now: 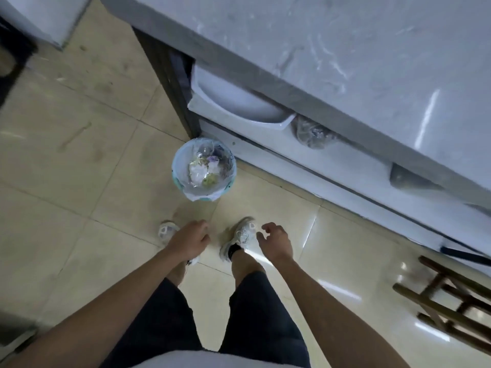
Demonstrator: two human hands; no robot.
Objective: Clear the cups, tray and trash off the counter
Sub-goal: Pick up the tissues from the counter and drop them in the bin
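Note:
A small round trash bin (204, 170) lined with a clear bag stands on the tiled floor beside the counter's corner; crumpled wrappers and clear plastic lie inside it. The grey marble counter (345, 49) fills the upper right and its visible top is bare. On the shelf under it rests a white tray (233, 102), and a clear crumpled plastic bag (310, 134) sits beside that. My left hand (190, 241) hangs below the bin with fingers loosely curled, holding nothing. My right hand (275, 241) hangs beside it, fingers apart and holding nothing.
My two feet in white sneakers (241, 235) stand on the beige tiles just below the bin. A dark wooden stool (449, 301) is at the lower right. A dark object (13, 57) sits at the far left edge.

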